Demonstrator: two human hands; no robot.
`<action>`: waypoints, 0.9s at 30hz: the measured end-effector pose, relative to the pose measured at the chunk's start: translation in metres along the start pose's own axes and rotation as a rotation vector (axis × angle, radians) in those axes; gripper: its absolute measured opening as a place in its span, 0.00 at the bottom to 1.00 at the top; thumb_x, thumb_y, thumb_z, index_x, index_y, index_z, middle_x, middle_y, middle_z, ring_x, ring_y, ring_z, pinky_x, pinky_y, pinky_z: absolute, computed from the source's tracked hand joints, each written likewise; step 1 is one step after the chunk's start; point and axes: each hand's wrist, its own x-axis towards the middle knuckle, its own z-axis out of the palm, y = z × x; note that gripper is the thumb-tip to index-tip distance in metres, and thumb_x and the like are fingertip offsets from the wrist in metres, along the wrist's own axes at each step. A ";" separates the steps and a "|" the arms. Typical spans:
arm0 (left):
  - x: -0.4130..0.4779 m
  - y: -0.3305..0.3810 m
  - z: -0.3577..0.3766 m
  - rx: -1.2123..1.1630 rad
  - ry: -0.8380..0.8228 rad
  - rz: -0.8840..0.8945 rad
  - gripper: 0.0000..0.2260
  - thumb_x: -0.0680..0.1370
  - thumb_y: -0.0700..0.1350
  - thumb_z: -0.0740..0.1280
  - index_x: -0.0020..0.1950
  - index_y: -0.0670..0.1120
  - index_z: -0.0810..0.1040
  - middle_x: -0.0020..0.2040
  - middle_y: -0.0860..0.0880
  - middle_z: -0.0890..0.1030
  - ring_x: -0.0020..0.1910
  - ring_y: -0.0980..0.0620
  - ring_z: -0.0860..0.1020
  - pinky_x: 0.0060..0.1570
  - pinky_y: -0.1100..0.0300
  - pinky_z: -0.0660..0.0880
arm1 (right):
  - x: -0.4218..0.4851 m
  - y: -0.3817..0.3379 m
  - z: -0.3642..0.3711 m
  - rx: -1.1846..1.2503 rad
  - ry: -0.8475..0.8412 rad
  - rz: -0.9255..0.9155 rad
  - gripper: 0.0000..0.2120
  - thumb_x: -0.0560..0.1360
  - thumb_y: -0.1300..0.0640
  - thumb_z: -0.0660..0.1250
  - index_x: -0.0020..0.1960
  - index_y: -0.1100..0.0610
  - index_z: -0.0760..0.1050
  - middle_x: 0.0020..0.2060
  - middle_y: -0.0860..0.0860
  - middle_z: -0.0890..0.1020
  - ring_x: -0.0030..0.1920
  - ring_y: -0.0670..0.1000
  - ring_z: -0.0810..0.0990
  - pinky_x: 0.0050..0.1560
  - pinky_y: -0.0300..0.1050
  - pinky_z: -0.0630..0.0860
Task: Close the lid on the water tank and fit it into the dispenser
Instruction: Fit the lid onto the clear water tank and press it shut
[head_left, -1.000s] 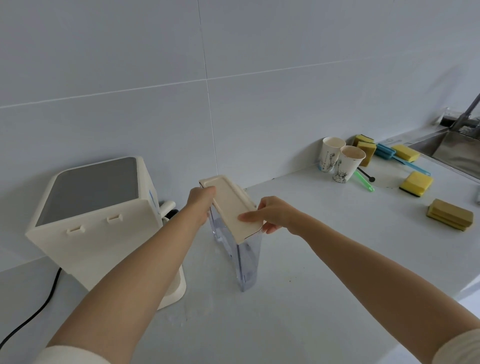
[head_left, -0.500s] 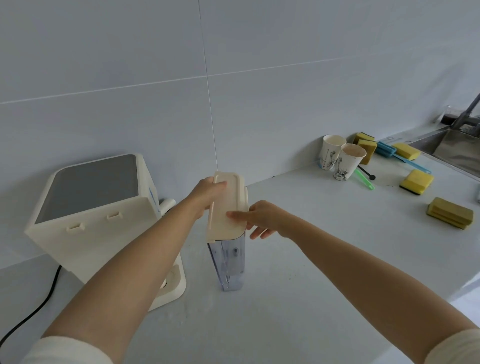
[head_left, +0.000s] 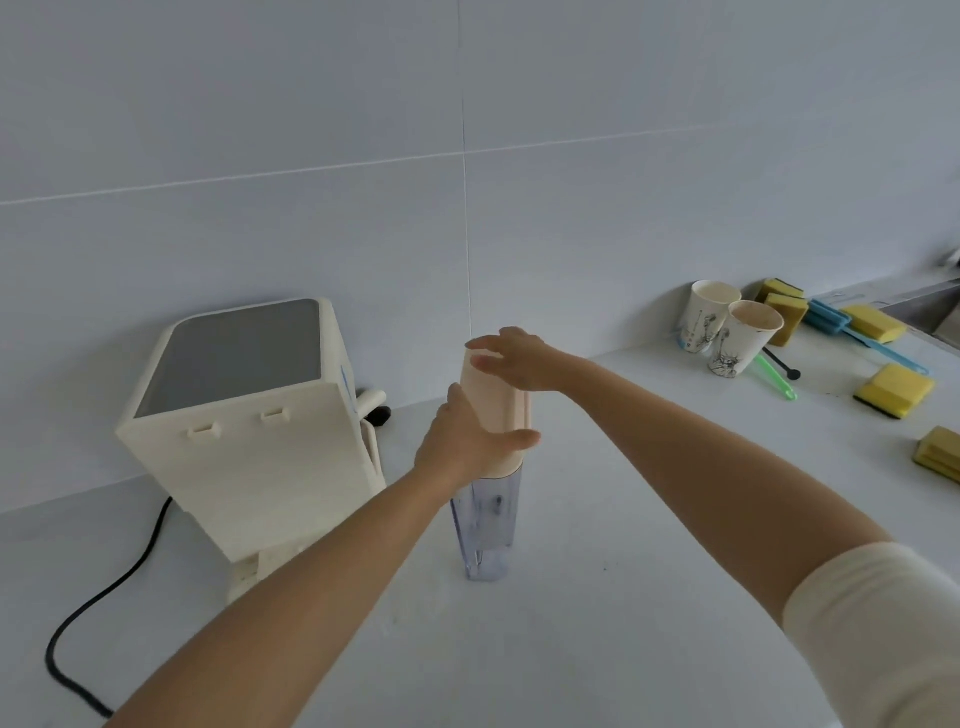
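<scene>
A clear plastic water tank (head_left: 485, 525) stands upright on the white counter, a little right of the dispenser. Its cream lid (head_left: 493, 400) lies flat on top of it. My left hand (head_left: 465, 441) wraps the near end of the lid, thumb across its front edge. My right hand (head_left: 511, 358) rests flat on the far end of the lid with the fingers spread. The cream dispenser (head_left: 249, 431), with a grey top panel, stands at the left, its back face toward me.
A black power cord (head_left: 104, 587) runs from the dispenser over the counter at lower left. At the back right stand two paper cups (head_left: 727, 332), several yellow sponges (head_left: 893, 389), a blue brush (head_left: 857, 332) and a green stick. A sink edge shows far right.
The lid has come down from tilted to flat on the tank. My left hand moved from the far end to the near end; my right hand now presses the far end.
</scene>
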 end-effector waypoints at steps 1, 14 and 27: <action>0.001 -0.002 0.003 0.024 0.010 0.009 0.41 0.65 0.57 0.73 0.70 0.43 0.57 0.66 0.44 0.71 0.64 0.44 0.71 0.56 0.51 0.73 | 0.001 -0.003 0.001 -0.019 -0.007 -0.010 0.22 0.78 0.45 0.50 0.72 0.45 0.60 0.76 0.56 0.55 0.75 0.59 0.49 0.73 0.58 0.51; 0.004 -0.006 0.008 0.224 0.057 0.039 0.44 0.63 0.56 0.74 0.71 0.43 0.55 0.65 0.44 0.70 0.63 0.44 0.72 0.55 0.51 0.71 | 0.004 -0.009 0.009 -0.168 -0.041 0.001 0.20 0.77 0.45 0.50 0.69 0.43 0.63 0.73 0.52 0.60 0.74 0.57 0.53 0.69 0.60 0.54; 0.016 -0.016 -0.027 0.345 -0.021 0.093 0.26 0.64 0.52 0.73 0.59 0.46 0.71 0.51 0.49 0.76 0.47 0.47 0.72 0.37 0.57 0.70 | -0.007 0.013 -0.005 -0.130 -0.002 0.093 0.19 0.73 0.41 0.55 0.61 0.46 0.68 0.61 0.56 0.73 0.66 0.60 0.63 0.67 0.55 0.60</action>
